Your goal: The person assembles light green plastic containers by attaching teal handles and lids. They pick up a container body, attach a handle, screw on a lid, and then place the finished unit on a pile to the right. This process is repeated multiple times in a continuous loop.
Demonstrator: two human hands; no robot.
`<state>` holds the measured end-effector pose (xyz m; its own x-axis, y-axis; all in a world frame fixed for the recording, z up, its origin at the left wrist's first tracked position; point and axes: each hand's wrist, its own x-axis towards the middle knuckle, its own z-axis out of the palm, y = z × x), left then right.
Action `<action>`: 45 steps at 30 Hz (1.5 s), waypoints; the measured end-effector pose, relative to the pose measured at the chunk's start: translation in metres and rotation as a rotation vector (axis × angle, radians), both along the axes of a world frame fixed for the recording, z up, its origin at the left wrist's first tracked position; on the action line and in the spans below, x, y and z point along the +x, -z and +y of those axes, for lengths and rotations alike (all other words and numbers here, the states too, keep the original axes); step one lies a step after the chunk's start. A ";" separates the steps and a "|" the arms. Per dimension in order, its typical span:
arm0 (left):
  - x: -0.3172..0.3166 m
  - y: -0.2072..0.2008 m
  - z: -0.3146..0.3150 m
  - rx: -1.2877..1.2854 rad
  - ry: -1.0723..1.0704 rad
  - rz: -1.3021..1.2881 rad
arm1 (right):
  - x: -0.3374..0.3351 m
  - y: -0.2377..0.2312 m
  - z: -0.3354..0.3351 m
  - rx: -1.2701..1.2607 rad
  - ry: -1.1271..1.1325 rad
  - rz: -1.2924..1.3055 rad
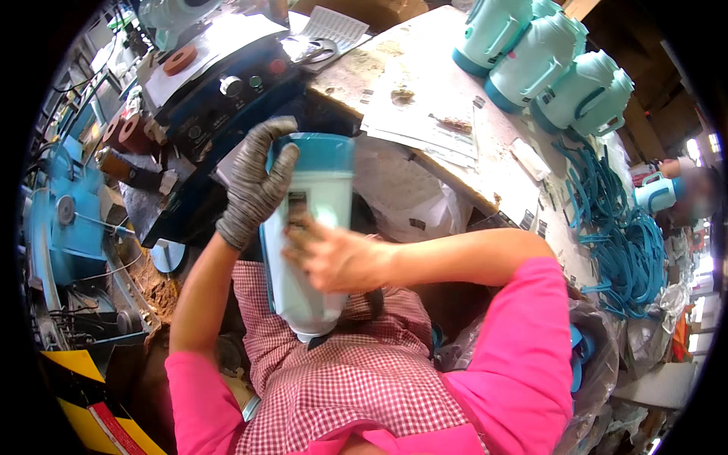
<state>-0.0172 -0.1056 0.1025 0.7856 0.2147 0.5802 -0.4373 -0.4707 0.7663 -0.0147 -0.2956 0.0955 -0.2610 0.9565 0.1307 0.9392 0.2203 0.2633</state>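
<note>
A pale mint jug (332,220) with a teal base band (326,155) is held upside down over my lap, its narrow end against the checked apron (364,364). My left hand (262,178), in a grey glove, is closed round the teal end, thumb on the near side. My right hand (334,254) lies against the jug's side, its fingers smeared by motion. Beside those fingertips shows a dark label patch (296,202). Whether the right fingers hold anything is not clear.
Several mint jugs (531,61) stand at the table's far right. Teal straps (618,243) are heaped at its right edge, near a sheet of labels (425,114). A dark machine with knobs (227,98) stands at left. Another person's blurred hand (694,189) is beyond, at right.
</note>
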 end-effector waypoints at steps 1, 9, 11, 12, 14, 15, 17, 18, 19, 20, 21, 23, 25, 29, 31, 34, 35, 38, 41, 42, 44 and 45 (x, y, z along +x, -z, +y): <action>-0.002 -0.014 0.001 -0.079 0.034 -0.094 | 0.017 -0.005 -0.013 0.121 0.020 0.108; -0.010 -0.024 0.021 -0.292 0.552 0.451 | 0.137 -0.046 -0.126 1.002 0.531 1.292; 0.001 0.009 -0.025 0.093 0.615 0.406 | 0.201 -0.017 -0.176 1.159 0.610 1.360; -0.001 0.020 -0.041 0.138 0.604 0.363 | 0.238 -0.006 -0.194 1.207 0.723 1.272; -0.026 0.038 -0.046 0.023 0.494 0.268 | 0.303 -0.009 -0.246 0.996 0.919 0.753; -0.044 0.046 -0.043 -0.041 0.409 0.238 | 0.331 -0.012 -0.270 0.817 0.947 0.313; -0.080 0.078 -0.027 -0.257 0.203 0.187 | 0.377 -0.030 -0.324 0.603 0.914 -0.458; -0.100 0.092 -0.015 -0.293 0.056 0.192 | 0.398 -0.040 -0.359 0.546 0.915 -0.515; -0.134 0.098 0.003 -0.180 -0.155 0.297 | 0.402 -0.032 -0.346 0.438 1.099 -0.570; -0.165 0.127 0.021 -0.084 -0.329 0.335 | 0.401 -0.041 -0.354 0.436 1.217 -0.586; -0.196 0.146 0.038 -0.062 -0.585 0.506 | 0.405 -0.039 -0.356 0.485 1.318 -0.550; -0.276 0.175 0.065 -0.052 -1.030 0.815 | 0.420 -0.024 -0.344 0.570 1.466 -0.497; -0.381 0.237 0.086 0.078 -1.277 1.009 | 0.434 -0.015 -0.329 0.624 1.554 -0.455; -0.524 0.314 0.069 -0.179 -1.096 1.830 | 0.443 0.000 -0.316 0.738 1.697 -0.360; -0.566 0.332 0.034 0.027 -0.838 2.014 | 0.445 0.006 -0.305 0.862 1.760 -0.271; -0.567 0.317 -0.006 -0.069 -1.116 2.105 | 0.445 0.009 -0.283 1.270 1.739 -0.043; -0.551 0.285 -0.007 -0.120 -1.170 2.206 | 0.431 0.013 -0.262 1.338 1.663 0.044; -0.579 0.263 -0.003 0.202 -1.272 1.959 | 0.338 0.039 -0.171 0.961 1.097 0.680; -0.486 0.202 0.057 0.529 -1.075 1.732 | 0.208 0.068 -0.065 0.504 0.772 0.941; -0.447 0.164 0.068 0.702 -1.009 1.630 | 0.135 0.067 -0.009 0.294 0.630 1.221; -0.358 0.086 0.073 0.950 -0.842 1.374 | 0.033 0.059 0.056 0.001 0.398 1.013; -0.317 0.061 0.072 1.045 -0.736 1.209 | 0.002 0.061 0.078 -0.043 0.124 1.096</action>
